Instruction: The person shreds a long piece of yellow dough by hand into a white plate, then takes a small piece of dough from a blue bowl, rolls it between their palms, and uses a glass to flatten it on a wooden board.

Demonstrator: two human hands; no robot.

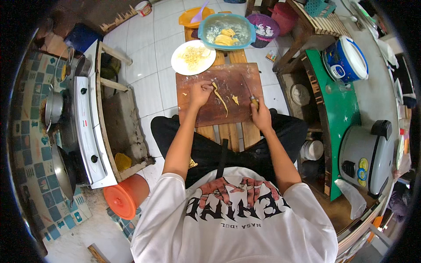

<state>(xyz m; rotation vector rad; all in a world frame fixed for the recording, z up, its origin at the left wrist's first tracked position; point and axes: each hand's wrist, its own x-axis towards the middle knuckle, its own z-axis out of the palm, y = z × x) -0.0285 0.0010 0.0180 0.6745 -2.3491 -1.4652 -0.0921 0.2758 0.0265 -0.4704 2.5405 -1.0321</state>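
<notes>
A brown wooden cutting board (237,74) lies in front of me across a slatted wooden bench. On its left side, my left hand (201,94) has its fingers curled together at the upper end of a thin, curved yellow strip (224,105). The other end of that strip rests on the board. My right hand (262,115) is closed around the wooden handle of a knife (254,102), its narrow blade pointing away over the board. Between the hands sits a small yellow scrap (235,100). Beyond the board, a white plate (176,64) carries a pile of pale yellow shreds.
A blue basin (203,34) of water with yellow pieces stands behind the board. Behind it are an orange bowl (186,18) with a purple spoon and a purple basket (269,22). To the left are a stove (87,131) and an orange bucket (125,197); a rice cooker (366,153) stands right.
</notes>
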